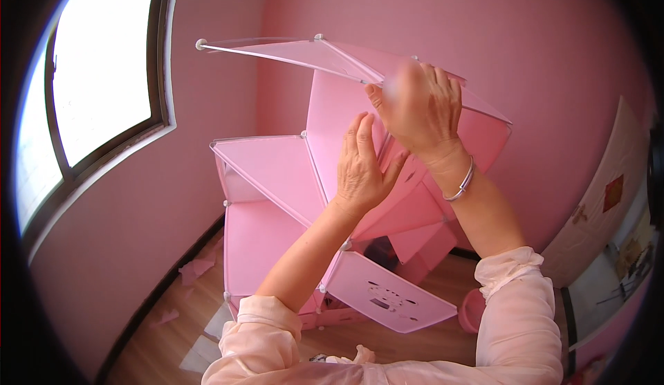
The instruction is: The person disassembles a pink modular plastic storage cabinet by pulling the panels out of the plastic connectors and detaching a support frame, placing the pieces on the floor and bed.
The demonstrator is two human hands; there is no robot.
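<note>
- My sheer pale-pink sleeves [515, 309], bunched near the elbows, frame the bottom of my view.
- My right hand [425, 112], a silver bangle [462, 179] at its wrist, reaches up to the top of the cabinet; the fingers lie mostly close together, bent, with the thumb apart, and a blurred patch means I cannot tell what they grip.
- My left hand [363, 170] is lower, its fingers extended close together and its thumb out wide, before the upright panels; I cannot tell whether it touches them.
- The pink panel cabinet [266, 243] stands on the wood-look floor [166, 330] in front of me: glossy, thin sheets with pale edging, joined by white corner connectors [303, 134].
- Its top panel [294, 51] is translucent, jutting leftward.
- Low down, a door panel [387, 295] with a black cartoon print angles outward.
</note>
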